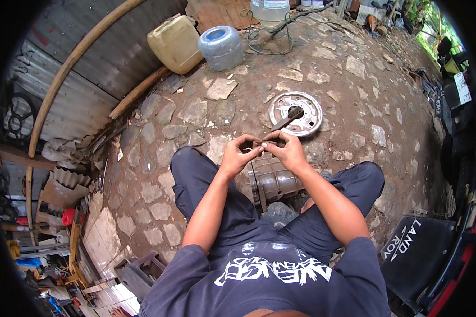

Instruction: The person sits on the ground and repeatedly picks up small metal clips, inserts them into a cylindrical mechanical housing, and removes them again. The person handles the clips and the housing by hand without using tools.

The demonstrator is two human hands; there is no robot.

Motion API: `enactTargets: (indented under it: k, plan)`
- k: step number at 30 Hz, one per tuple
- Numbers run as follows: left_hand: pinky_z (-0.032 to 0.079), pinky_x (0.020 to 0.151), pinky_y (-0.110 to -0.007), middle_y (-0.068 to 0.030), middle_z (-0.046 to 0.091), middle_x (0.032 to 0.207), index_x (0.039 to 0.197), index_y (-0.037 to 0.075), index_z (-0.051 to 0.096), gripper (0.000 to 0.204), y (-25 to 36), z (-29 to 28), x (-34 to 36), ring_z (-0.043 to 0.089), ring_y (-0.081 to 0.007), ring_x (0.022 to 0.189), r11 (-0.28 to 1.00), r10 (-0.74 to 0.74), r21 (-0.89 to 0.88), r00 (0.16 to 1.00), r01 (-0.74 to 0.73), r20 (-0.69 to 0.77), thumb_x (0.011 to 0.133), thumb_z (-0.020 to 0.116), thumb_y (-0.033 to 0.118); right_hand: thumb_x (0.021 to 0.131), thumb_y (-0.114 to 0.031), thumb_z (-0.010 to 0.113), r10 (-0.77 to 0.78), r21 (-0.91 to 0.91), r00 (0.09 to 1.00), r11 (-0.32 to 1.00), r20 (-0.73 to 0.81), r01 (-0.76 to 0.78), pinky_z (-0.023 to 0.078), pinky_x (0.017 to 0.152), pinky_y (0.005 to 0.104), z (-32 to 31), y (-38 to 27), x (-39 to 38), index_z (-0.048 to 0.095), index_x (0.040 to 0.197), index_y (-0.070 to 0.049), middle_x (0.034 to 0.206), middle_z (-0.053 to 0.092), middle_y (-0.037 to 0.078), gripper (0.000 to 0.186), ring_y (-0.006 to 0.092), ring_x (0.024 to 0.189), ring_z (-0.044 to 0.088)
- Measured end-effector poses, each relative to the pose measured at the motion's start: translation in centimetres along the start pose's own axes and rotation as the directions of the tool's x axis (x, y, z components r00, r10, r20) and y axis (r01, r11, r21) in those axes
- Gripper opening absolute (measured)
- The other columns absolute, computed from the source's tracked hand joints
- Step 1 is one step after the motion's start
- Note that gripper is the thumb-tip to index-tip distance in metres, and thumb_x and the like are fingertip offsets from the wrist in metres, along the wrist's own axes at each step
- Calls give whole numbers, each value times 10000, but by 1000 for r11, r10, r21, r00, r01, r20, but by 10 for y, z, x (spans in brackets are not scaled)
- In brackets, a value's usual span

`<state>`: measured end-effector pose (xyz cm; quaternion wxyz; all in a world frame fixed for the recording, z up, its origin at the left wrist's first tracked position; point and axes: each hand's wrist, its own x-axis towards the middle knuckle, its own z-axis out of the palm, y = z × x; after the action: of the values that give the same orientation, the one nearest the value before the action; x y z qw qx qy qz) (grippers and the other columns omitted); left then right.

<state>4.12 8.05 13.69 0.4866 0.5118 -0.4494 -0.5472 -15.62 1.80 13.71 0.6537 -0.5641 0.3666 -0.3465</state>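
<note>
My left hand (239, 154) and my right hand (286, 152) meet in front of me, thumbs and fingers pinched together. Between the fingertips is a small, dark brown piece (258, 143), too small and too covered to name. Just below the hands, between my legs, a ribbed metal housing (280, 179) like a gearbox casing lies on the ground, partly hidden by my right forearm. Beyond them a round, whitish metal wheel rim (308, 122) lies flat. A dark tool with a flat handle (284, 122) rests across its centre, its kind unclear.
Uneven stone paving (195, 112) surrounds me. Far left stand a yellowish jerrycan (175, 45) and a clear blue plastic water container (222, 53). A green hose (272, 53) curls nearby. Scrap lines the corrugated wall (98, 58); a vehicle with a black mudflap (418, 259) stands at right.
</note>
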Motion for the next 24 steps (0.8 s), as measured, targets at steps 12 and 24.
enactTargets:
  k: [12, 24]
  plan:
    - [601, 916, -389, -199, 739, 1156, 1274, -119, 656, 382, -10, -10, 3, 749, -284, 1010, 979, 5, -201, 990, -34, -142, 983, 700, 126, 901, -128, 810, 36, 12, 999, 999, -9, -36, 538, 743, 255, -2, -15, 13, 717, 1115, 3, 956, 748, 41, 268, 85, 872, 674]
    - [610, 912, -379, -191, 712, 1228, 1294, -88, 676, 353, -2, -9, -3, 707, -263, 1110, 977, -28, -212, 998, 15, -58, 1027, 649, 141, 876, -107, 817, -118, -183, 993, 976, -14, 114, 592, 821, 292, -1, -13, 15, 771, 1057, 9, 975, 800, 94, 219, 123, 893, 746]
